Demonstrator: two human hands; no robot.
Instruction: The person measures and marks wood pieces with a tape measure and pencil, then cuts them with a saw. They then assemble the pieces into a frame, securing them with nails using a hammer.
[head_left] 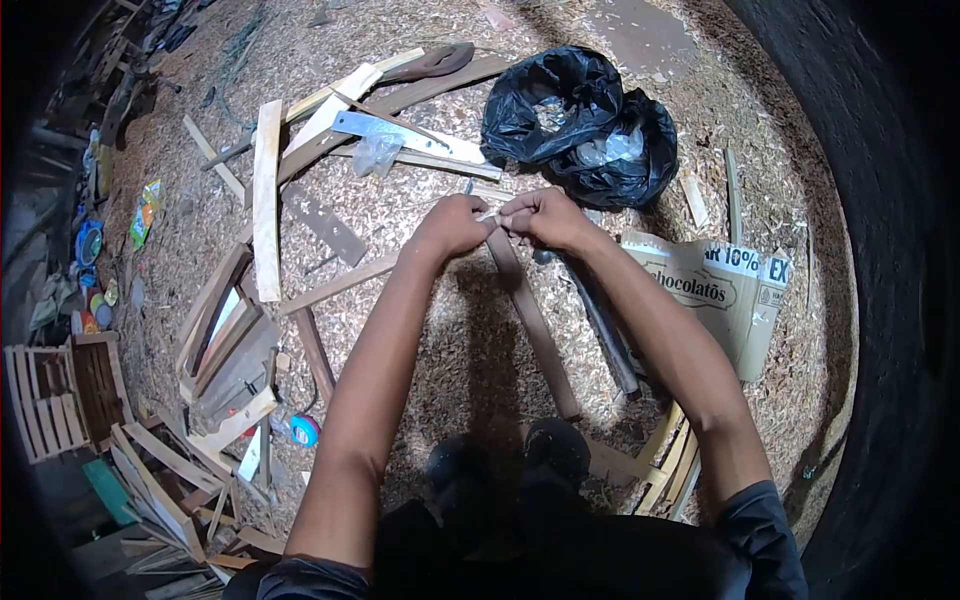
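Note:
My left hand [452, 226] and my right hand [551, 219] meet over the far end of a narrow dark wooden strip [532, 325]. Both are closed, with the fingertips pinched together around a small pale piece too hidden to name. The strip runs back from the fingers toward my feet. Under my right forearm lies a long dark bar [603, 335], partly covered by the arm. Just beyond my hands are several pale wood pieces and a black plastic bag [625, 165] with clear plastic inside.
Wood shavings cover the ground. A flattened cardboard piece [715, 290] lies at right. On the left are a handsaw blade [410, 138], a curved dark wooden piece [440, 62], planks [267, 200], a blue tape measure [305, 430] and a wooden crate [50, 405]. A dark wall borders the right.

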